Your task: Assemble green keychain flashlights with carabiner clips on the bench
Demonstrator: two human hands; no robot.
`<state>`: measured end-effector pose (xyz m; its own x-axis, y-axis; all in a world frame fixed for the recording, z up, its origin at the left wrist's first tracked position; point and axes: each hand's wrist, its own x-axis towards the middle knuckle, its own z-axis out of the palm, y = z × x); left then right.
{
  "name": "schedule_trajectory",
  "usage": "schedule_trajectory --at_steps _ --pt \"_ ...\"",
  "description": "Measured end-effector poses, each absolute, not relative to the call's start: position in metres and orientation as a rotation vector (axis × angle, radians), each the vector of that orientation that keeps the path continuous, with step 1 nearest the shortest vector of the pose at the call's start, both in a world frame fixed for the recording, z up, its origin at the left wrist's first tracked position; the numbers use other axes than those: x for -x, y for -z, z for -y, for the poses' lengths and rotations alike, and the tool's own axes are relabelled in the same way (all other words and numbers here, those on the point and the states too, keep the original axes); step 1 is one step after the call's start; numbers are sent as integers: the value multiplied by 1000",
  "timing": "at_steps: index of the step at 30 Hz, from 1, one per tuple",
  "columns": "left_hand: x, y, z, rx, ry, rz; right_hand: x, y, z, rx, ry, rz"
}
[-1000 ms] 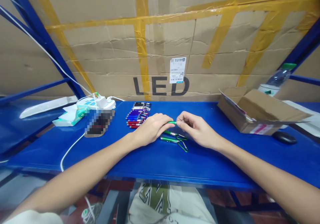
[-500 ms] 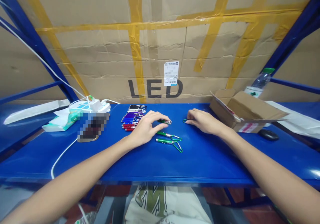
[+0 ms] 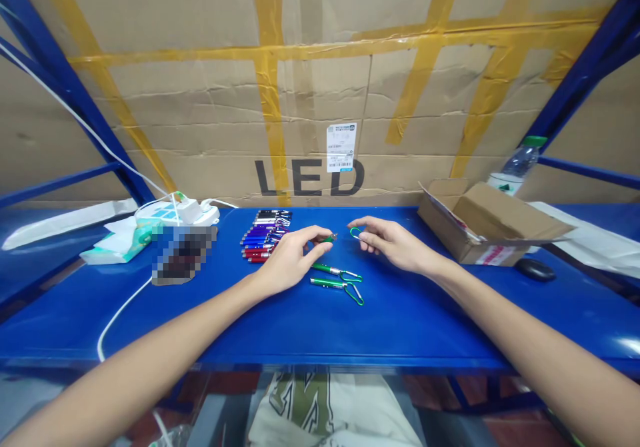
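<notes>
My left hand (image 3: 294, 255) pinches a small green penlight (image 3: 330, 238), its silver end poking out past the fingertips and most of its body hidden. Facing it across a short gap, my right hand (image 3: 393, 242) grips a green carabiner clip (image 3: 355, 232) between thumb and fingers. Below them on the table lie two green penlights with carabiners, an upper one (image 3: 327, 269) and a lower one (image 3: 327, 283). Beyond my left hand is a row of several penlights (image 3: 263, 239) in black, white, purple, blue and red, partly covered by the hand.
An open cardboard box (image 3: 465, 250) stands at the right beside a black mouse (image 3: 535, 269) and a bottle (image 3: 520, 162). On the left are a tissue pack (image 3: 113, 246), a power strip (image 3: 203, 216) and a white cable (image 3: 116, 319). A large taped carton (image 3: 215, 120) walls off the back.
My right hand has lifted the carabiner off the table and moved left toward my left hand. The penlight in my left hand has turned a little and shifted slightly left.
</notes>
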<state>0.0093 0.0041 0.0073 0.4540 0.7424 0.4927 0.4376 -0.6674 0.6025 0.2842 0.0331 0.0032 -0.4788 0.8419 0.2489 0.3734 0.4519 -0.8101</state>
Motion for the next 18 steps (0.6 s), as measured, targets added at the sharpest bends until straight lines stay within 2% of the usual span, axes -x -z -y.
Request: schedule_trajectory --at_steps 8,15,18 --pt "-12 -3 -5 -2124 -990 -884 -262 -2 -15 898 -1006 2080" --pt "-14 0 -9 -2001 -1053 -895 -260 -1 -10 786 -390 2356" --pt "-14 1 -8 -2045 -1042 -891 -261 -4 -8 797 -274 2423"
